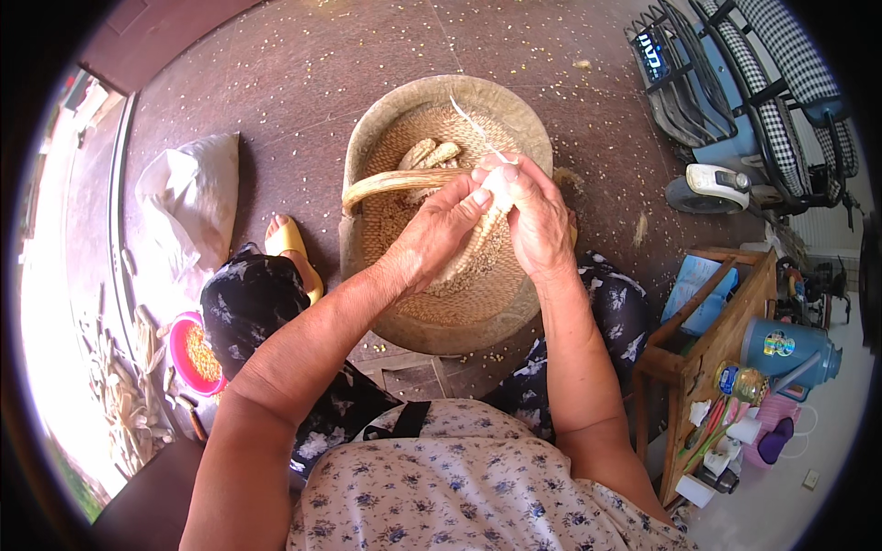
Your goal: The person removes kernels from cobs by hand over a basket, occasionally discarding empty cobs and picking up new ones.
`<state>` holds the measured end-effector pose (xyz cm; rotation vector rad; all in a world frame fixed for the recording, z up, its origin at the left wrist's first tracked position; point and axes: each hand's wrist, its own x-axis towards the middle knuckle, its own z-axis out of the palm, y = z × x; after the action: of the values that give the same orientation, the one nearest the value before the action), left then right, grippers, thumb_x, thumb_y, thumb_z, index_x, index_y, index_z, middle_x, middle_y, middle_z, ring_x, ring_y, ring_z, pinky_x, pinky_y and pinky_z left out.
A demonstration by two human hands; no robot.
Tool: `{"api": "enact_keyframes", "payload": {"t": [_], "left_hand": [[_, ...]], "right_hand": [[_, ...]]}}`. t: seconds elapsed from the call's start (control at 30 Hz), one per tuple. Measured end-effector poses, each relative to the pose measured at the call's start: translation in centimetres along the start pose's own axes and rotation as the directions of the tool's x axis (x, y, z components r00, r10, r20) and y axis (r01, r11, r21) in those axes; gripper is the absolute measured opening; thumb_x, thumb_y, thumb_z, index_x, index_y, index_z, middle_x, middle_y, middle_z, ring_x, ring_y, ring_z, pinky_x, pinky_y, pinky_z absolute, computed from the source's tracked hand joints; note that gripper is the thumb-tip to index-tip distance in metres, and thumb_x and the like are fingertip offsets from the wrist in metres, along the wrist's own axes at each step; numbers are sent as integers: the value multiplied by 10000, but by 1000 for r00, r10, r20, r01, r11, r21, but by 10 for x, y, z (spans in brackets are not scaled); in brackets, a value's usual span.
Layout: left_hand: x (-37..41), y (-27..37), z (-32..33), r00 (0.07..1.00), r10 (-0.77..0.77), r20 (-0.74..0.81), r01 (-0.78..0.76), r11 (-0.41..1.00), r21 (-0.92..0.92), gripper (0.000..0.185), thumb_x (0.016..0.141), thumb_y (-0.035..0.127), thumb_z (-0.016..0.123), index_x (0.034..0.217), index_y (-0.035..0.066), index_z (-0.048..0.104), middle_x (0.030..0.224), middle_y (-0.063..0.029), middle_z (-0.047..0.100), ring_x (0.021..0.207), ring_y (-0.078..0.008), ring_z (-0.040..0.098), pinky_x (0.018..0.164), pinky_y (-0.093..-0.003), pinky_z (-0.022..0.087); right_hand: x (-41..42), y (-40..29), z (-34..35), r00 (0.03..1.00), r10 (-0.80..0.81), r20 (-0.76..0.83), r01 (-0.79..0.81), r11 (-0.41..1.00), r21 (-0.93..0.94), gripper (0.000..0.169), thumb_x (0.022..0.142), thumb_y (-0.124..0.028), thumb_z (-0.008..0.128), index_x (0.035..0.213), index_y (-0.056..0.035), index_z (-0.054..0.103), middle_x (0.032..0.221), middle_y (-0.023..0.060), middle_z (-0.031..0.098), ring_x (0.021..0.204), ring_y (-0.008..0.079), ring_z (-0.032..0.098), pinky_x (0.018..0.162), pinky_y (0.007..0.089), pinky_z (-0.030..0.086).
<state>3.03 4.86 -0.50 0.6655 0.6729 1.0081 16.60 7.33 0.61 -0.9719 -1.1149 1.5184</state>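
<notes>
Both my hands hold one pale corn cob (484,231) over a large handled basket (358,255) on the floor between my feet. My left hand (441,224) grips its side, with the thumb near the upper part. My right hand (534,206) closes on the tip, where a thin white strip (470,122), perhaps husk, sticks out from the fingers. The basket's curved handle (400,182) passes just behind my left fingers. Inside lie several cobs (441,153) and many loose kernels (396,220). The cob's lower end is partly hidden by my left hand.
A white sack (196,193) and a pink bowl of kernels (185,355) stand at left, near dry husks (120,392). At right are a wooden table (723,344) bearing a blue thermos (785,351) and other items, and a blue vehicle (730,138). Kernels are scattered over the floor.
</notes>
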Motion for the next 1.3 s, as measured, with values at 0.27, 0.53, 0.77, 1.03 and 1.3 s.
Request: {"api": "enact_keyframes", "payload": {"t": [0.27, 0.53, 0.77, 1.03, 1.3], "left_hand": [[3, -32, -10, 963, 266, 39, -247, 817, 521, 343, 963, 220, 505, 1212, -6, 433, 1103, -61, 517, 1054, -128, 456, 956, -274, 364], [9, -17, 3, 968, 236, -83, -200, 930, 310, 195, 969, 195, 503, 1043, 15, 496, 920, -30, 554, 880, -86, 473, 790, -249, 427], [8, -23, 0, 966, 250, -64, -217, 921, 325, 213, 983, 234, 469, 1027, 28, 501, 882, -15, 538, 841, -74, 463, 765, -230, 421], [5, -6, 1, 997, 36, -63, -35, 999, 12, 316, 968, 363, 457, 1063, 64, 491, 799, -47, 564, 602, -128, 550, 518, -244, 467], [1, -9, 2, 997, -66, -37, 65, 997, -37, 370, 984, 401, 376, 1033, 55, 496, 785, -67, 553, 574, -154, 541, 489, -266, 457]], "right_hand": [[0, 15, 18, 956, 115, -269, -41, 964, 264, 282, 937, -290, 483, 919, -18, 554, 852, 58, 582, 762, 146, 563, 740, 274, 474], [-1, 14, 1, 974, 9, -228, 42, 975, 218, 584, 934, -541, 414, 1066, 12, 545, 938, 80, 594, 886, 165, 560, 810, 290, 454], [-1, 17, -4, 952, -182, -245, 86, 931, -355, 344, 956, -324, 482, 928, 8, 567, 813, 52, 584, 718, 120, 534, 645, 276, 447], [-5, 7, 0, 967, 39, -251, -15, 995, 100, 262, 959, -284, 477, 887, -40, 539, 697, -30, 495, 629, 50, 464, 553, 217, 416], [-2, 7, 1, 935, -294, -200, 147, 832, -535, 315, 963, -300, 462, 837, -22, 539, 666, 54, 545, 587, 147, 513, 552, 307, 429]]}}
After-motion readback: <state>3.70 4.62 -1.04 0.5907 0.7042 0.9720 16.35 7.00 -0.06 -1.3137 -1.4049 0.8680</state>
